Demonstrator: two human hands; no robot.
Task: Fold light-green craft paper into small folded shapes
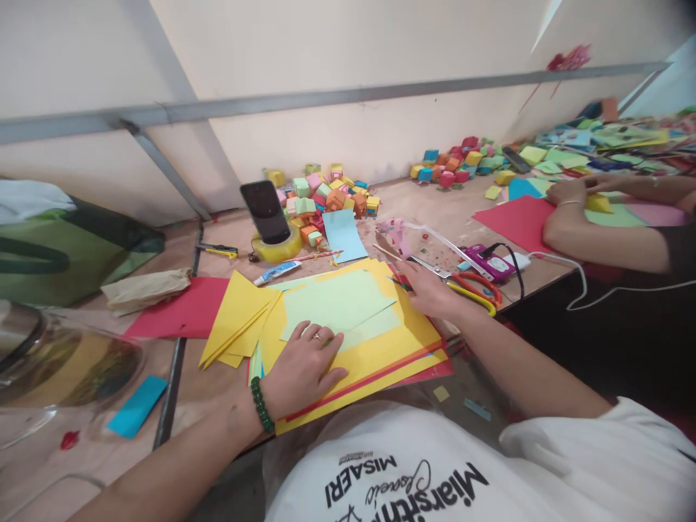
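My left hand (309, 362), with a green bead bracelet (262, 404) at the wrist, lies flat with fingers apart on a light green paper sheet (331, 301). Beneath that sheet is a stack of yellow paper (380, 351) with red edges showing. At the stack's far right corner, my right hand (427, 290) is closed around a slim tool with a dark tip (399, 282); most of it is hidden by the fingers. A straight line separates the green sheet from a lower green piece. Orange-and-yellow-handled scissors (473, 286) lie beside my right hand.
Folded yellow papers (236, 322) and a red sheet (188, 308) lie left, near a glass pot (70, 362). A phone (265, 210) on a yellow stand, a glue tube (277, 272) and colourful paper cubes (320, 196) stand behind. A co-worker's arms (603, 225) are at right.
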